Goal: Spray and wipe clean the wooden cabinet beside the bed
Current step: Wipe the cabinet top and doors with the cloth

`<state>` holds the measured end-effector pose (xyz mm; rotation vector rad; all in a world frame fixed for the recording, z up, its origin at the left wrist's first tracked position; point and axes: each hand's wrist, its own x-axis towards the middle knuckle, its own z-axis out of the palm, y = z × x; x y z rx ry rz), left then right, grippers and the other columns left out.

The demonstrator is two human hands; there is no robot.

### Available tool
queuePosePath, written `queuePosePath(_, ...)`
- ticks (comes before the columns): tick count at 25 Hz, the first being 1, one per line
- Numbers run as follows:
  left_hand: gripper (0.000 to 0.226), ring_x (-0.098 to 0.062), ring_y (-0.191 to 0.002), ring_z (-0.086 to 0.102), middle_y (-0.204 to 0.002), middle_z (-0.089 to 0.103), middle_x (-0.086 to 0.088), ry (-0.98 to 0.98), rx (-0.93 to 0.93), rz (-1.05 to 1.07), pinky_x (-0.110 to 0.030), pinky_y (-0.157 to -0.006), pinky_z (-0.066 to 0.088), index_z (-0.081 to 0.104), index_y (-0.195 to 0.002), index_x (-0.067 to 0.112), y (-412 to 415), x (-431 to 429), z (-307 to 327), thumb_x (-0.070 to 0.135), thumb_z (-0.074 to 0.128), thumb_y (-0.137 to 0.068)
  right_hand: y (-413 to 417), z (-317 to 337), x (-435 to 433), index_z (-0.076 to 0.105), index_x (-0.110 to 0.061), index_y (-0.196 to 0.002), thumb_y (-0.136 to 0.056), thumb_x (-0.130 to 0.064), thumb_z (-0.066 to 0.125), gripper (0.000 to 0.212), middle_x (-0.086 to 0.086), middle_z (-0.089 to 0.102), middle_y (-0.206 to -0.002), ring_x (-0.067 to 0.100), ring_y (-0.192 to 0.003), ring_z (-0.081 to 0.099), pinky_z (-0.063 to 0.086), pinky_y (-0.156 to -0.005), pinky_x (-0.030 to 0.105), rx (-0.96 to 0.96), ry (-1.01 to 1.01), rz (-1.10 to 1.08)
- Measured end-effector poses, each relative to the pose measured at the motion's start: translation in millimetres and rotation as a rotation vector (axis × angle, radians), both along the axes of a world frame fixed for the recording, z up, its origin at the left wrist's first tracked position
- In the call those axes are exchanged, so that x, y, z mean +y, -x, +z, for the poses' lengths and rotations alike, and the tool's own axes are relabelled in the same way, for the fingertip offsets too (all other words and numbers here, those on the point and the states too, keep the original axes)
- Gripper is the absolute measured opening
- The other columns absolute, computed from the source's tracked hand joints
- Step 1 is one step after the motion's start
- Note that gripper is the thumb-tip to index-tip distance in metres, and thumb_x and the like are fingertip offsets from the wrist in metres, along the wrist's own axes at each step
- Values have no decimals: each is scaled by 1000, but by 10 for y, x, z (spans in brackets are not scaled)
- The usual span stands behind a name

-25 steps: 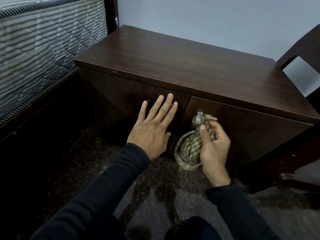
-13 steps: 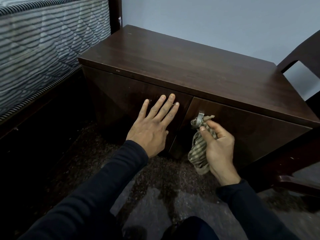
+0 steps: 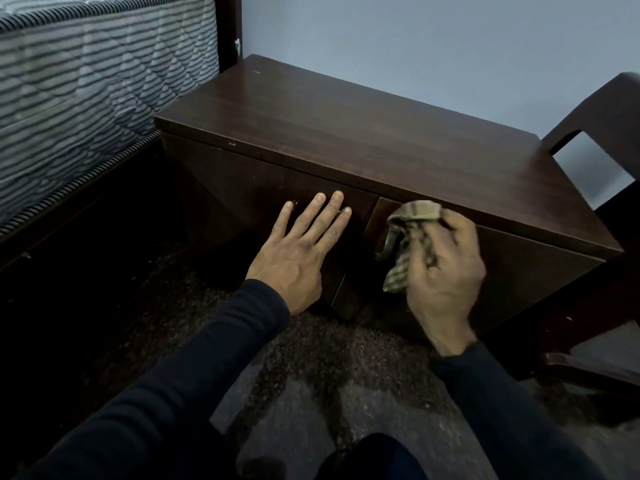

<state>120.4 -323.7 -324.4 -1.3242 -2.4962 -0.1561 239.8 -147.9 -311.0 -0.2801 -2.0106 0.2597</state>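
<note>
Cabinet [image 3: 346,133] neighbours: striped mattress [image 3: 86,98] left, dark wooden chair [image 3: 606,116] right.
In the way: right grip [image 3: 446,271], clutching checked cloth [image 3: 412,216] against top of right door [image 3: 519,271].
Left grip [image 3: 294,258]: flat, fingers straight, on left door [image 3: 235,188].
Cabinet look: dark brown, glossy top, against the wall [image 3: 415,46].

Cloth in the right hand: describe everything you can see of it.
The cloth is a checked olive-and-cream fabric, thin and woven by its look, crumpled into a bunch. The right hand grips it against the right door of the cabinet, just under the top board; a loose tail hangs down.
</note>
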Motion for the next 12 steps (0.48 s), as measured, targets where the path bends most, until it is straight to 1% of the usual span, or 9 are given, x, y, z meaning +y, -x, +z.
queuePosePath(1,94,-21,-150,-15,-162,-22,-1,5,0,-6,-52,-122,2,-12,-155,20,-10,-2,9,19,47,-82,62,-88,19,71,-1,-113,-90,-3,65,23,14,60,-121,17,-100,57,50,-87,18,-99,-117,-3)
queuePosePath(3,92,-19,-150,-16,-162,-23,0,16,-11,-14,-51,-122,0,-12,-155,20,5,-34,29,20,45,-83,151,-317,112,68,-2,-116,-95,-4,60,22,12,51,-122,25,-93,51,55,-75,38,-247,-371,-23)
queuePosePath(5,90,-18,-150,-16,-162,-23,1,21,-8,-35,-51,-122,0,-11,-155,21,49,-73,67,21,43,-84,129,-511,218,63,-5,-121,-102,-8,49,24,11,47,-123,29,-87,51,54,-69,45,-370,-635,4)
queuePosePath(6,89,-18,-150,-14,-162,-22,1,14,4,-57,-50,-122,1,-10,-156,21,65,-92,72,21,43,-84,95,-585,259,61,-6,-123,-103,-8,44,26,11,46,-124,29,-86,53,52,-68,45,-440,-721,41)
queuePosePath(7,88,-17,-151,-12,-163,-20,2,2,16,-82,-49,-122,2,-7,-156,21,74,-118,75,20,43,-84,49,-624,267,59,-6,-122,-102,-7,43,26,11,45,-124,30,-85,55,52,-67,45,-492,-752,78)
queuePosePath(8,88,-17,-151,-9,-164,-16,2,-20,27,-105,-47,-123,3,-3,-157,21,88,-153,84,19,44,-82,-6,-616,247,59,-6,-120,-99,-5,45,25,12,45,-124,30,-86,54,53,-66,44,-501,-716,107)
queuePosePath(9,88,-16,-152,-6,-164,-13,1,-51,39,-110,-45,-123,4,2,-157,20,134,-216,107,18,45,-81,-38,-580,201,59,-6,-117,-97,-5,49,23,12,46,-122,29,-87,53,55,-67,42,-454,-627,121)
queuePosePath(11,90,-18,-152,-1,-165,-6,-1,-134,73,-52,-43,-123,6,10,-157,17,287,-374,210,16,49,-76,-64,-425,59,61,-4,-112,-95,-5,54,19,12,46,-119,27,-91,52,53,-69,34,-261,-412,87)
queuePosePath(12,92,-19,-152,1,-165,-3,-3,-170,93,-1,-44,-123,7,11,-157,16,400,-466,264,15,50,-74,-11,-323,-20,64,-2,-111,-96,-4,53,19,12,46,-120,28,-92,55,51,-72,30,-162,-329,57)
